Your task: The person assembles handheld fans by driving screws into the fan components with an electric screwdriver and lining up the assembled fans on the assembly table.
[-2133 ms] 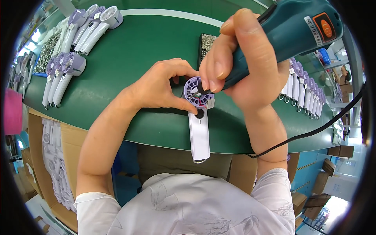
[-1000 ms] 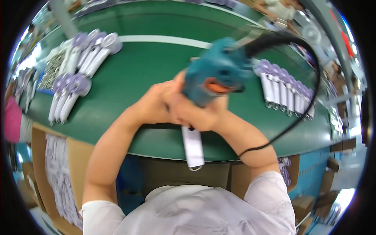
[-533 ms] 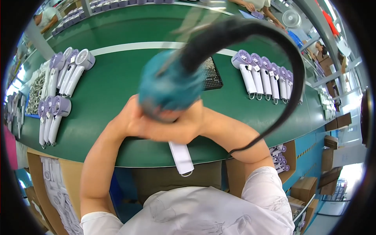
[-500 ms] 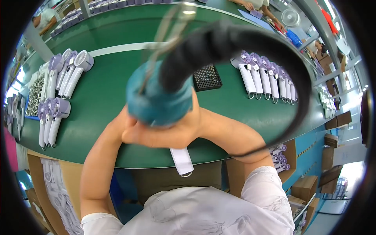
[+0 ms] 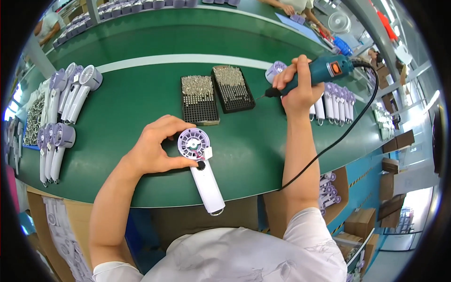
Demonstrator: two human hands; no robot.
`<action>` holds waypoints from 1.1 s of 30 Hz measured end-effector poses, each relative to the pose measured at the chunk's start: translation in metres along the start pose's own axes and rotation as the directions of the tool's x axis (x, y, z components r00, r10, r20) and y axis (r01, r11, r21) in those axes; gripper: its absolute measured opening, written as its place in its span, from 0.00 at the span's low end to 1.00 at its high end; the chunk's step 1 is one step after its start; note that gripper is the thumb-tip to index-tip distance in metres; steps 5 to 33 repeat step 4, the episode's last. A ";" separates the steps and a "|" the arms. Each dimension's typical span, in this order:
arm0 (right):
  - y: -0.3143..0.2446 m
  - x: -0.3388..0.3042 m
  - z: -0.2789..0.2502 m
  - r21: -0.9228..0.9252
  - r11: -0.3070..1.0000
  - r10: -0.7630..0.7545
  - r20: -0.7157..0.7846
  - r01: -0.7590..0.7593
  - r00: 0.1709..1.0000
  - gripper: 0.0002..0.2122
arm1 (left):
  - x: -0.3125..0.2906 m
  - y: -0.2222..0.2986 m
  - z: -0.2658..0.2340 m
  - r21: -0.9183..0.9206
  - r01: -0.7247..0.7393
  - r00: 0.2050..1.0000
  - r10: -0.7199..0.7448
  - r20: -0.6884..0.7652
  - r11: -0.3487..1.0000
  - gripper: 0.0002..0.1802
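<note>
A white handheld fan (image 5: 208, 187) with an open purple head lies on the green bench, its handle end reaching past the front edge. My left hand (image 5: 157, 146) pinches the head's left side between thumb and fingers; wires and a small white tag show at its neck. Wrapped round a teal electric screwdriver (image 5: 324, 70), my right hand (image 5: 300, 87) is raised to the right, and the bit points left towards two black screw trays. Many small screws fill the upper part of the left tray (image 5: 200, 110) and the right tray (image 5: 235, 89).
Groups of similar fans (image 5: 81, 94) stand at the left, and another row (image 5: 336, 101) lies behind my right hand. The screwdriver's black cord (image 5: 338, 136) loops down past my forearm. Boxes (image 5: 338, 188) sit below the bench. Across the bench, other people work.
The screwdriver has moved from above the fan out to the right with my right hand. The fan's head and both trays are now uncovered; my left hand stays at the fan.
</note>
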State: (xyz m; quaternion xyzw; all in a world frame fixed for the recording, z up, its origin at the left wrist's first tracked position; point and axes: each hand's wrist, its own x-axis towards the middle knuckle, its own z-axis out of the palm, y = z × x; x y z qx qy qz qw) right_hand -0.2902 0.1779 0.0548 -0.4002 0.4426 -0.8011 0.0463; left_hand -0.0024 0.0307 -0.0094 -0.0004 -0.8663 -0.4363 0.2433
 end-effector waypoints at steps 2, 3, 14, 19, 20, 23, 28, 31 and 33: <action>0.008 -0.001 -0.003 -0.021 1.000 -0.007 -0.035 0.006 0.999 0.09 | 0.001 0.003 0.001 0.004 0.023 1.000 -0.023 -0.002 1.000 0.36; 0.011 -0.002 -0.003 -0.029 0.999 0.010 -0.052 -0.012 0.999 0.09 | 0.003 0.004 0.000 0.015 0.027 1.000 -0.027 0.012 1.000 0.35; 0.015 -0.001 -0.002 -0.035 0.999 0.028 -0.065 -0.031 0.997 0.09 | 0.004 0.002 0.000 0.019 0.025 0.999 -0.026 0.019 1.000 0.36; 0.015 -0.001 -0.002 -0.035 0.999 0.028 -0.065 -0.031 0.997 0.09 | 0.004 0.002 0.000 0.019 0.025 0.999 -0.026 0.019 1.000 0.36; 0.015 -0.001 -0.002 -0.035 0.999 0.028 -0.065 -0.031 0.997 0.09 | 0.004 0.002 0.000 0.019 0.025 0.999 -0.026 0.019 1.000 0.36; 0.015 -0.001 -0.002 -0.035 0.999 0.028 -0.065 -0.031 0.997 0.09 | 0.004 0.002 0.000 0.019 0.025 0.999 -0.026 0.019 1.000 0.36; 0.015 -0.001 -0.002 -0.035 0.999 0.028 -0.065 -0.031 0.997 0.09 | 0.004 0.002 0.000 0.019 0.025 0.999 -0.026 0.019 1.000 0.36; 0.015 -0.001 -0.002 -0.035 0.999 0.028 -0.065 -0.031 0.997 0.09 | 0.004 0.002 0.000 0.019 0.025 0.999 -0.026 0.019 1.000 0.36; 0.015 -0.001 -0.002 -0.035 0.999 0.028 -0.065 -0.031 0.997 0.09 | 0.004 0.002 0.000 0.019 0.025 0.999 -0.026 0.019 1.000 0.36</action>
